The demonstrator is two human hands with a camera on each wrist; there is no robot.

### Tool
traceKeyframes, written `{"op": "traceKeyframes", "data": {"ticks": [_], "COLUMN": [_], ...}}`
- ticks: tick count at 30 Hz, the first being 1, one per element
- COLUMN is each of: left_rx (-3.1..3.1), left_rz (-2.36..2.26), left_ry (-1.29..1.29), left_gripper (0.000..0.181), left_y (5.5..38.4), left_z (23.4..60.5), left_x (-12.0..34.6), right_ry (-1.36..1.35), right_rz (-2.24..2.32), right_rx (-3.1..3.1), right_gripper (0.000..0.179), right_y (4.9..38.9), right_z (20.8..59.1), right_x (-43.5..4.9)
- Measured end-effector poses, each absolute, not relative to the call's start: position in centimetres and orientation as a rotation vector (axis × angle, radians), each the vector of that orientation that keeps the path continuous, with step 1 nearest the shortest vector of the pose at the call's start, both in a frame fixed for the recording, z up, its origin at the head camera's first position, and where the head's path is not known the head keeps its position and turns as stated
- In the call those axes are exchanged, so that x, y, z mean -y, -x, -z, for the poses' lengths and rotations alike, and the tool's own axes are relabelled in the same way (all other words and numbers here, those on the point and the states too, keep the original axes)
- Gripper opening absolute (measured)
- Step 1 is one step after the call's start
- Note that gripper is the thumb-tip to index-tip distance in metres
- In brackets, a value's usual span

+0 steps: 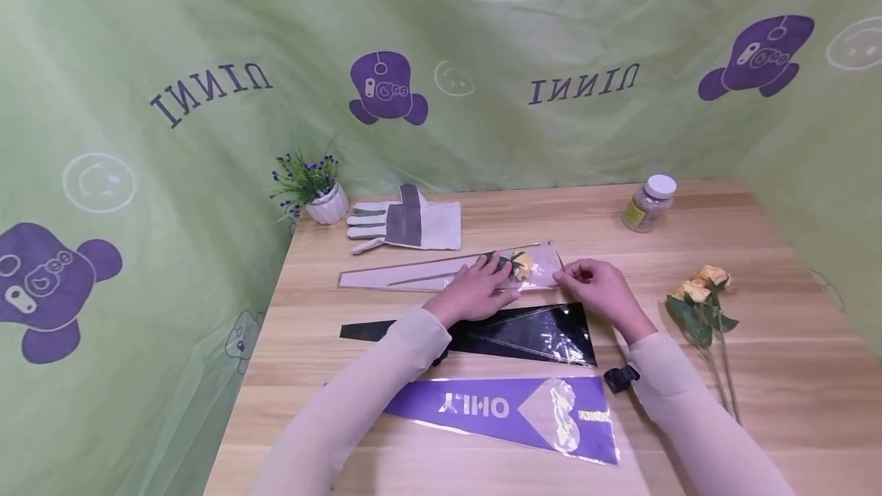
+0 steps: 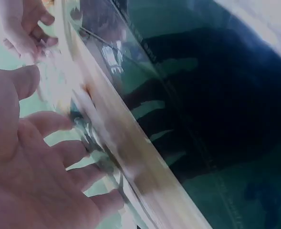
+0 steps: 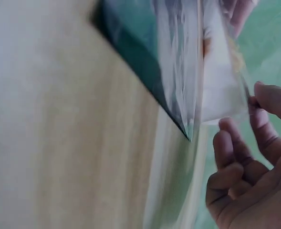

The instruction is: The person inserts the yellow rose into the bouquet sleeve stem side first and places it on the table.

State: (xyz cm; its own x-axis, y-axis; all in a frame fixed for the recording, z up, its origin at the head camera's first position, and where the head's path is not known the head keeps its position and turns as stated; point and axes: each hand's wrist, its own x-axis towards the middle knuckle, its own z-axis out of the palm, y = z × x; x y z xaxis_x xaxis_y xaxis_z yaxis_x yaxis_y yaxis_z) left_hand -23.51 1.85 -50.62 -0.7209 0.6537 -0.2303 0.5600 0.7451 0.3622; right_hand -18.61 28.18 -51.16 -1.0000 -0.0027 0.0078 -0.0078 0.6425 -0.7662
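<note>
A clear flower sleeve (image 1: 372, 279) with a pale backing lies across the table, tapering to the left. Inside it is a yellow rose (image 1: 522, 267), its bloom near the wide right end and its stem pointing left. My left hand (image 1: 475, 291) rests on the sleeve with fingers spread, over the leaves beside the bloom. At the wide end, my right hand (image 1: 598, 289) pinches the sleeve's edge between thumb and index finger (image 3: 264, 133). Nearer me lie a black flower sleeve (image 1: 558, 331), partly under my left wrist, and a purple flower sleeve (image 1: 510, 413) with a heart window.
Two more yellow roses (image 1: 699, 289) lie to the right, stems toward me beside my right forearm. At the back stand a potted plant (image 1: 327, 203) and a white-capped jar (image 1: 646, 205). A grey-and-white work glove (image 1: 434, 222) lies behind the rose's sleeve.
</note>
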Motion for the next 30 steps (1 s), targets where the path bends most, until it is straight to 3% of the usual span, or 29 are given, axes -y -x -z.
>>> {"op": "traceKeyframes", "data": {"ticks": [14, 24, 30], "left_rx": [-2.740, -2.557, -2.434], "left_rz": [-0.252, -0.328, -0.299], "left_ry": [-0.947, -1.310, -1.263], "left_gripper": [0.073, 0.068, 0.059], "left_y": [23.1, 15.5, 14.6], "left_z": [50.5, 49.2, 50.4], "left_x": [-2.0, -0.3, 0.0], "right_ry": [0.005, -0.358, -0.409], "right_rz": [-1.273, -0.874, -0.813], "right_rx": [2.897, 3.001, 3.043], "right_gripper": [0.046, 0.040, 0.054], "right_y": [16.6, 10.8, 10.9], "right_z": [49.9, 50.3, 51.0], "right_x": [-28.8, -29.9, -29.6]}}
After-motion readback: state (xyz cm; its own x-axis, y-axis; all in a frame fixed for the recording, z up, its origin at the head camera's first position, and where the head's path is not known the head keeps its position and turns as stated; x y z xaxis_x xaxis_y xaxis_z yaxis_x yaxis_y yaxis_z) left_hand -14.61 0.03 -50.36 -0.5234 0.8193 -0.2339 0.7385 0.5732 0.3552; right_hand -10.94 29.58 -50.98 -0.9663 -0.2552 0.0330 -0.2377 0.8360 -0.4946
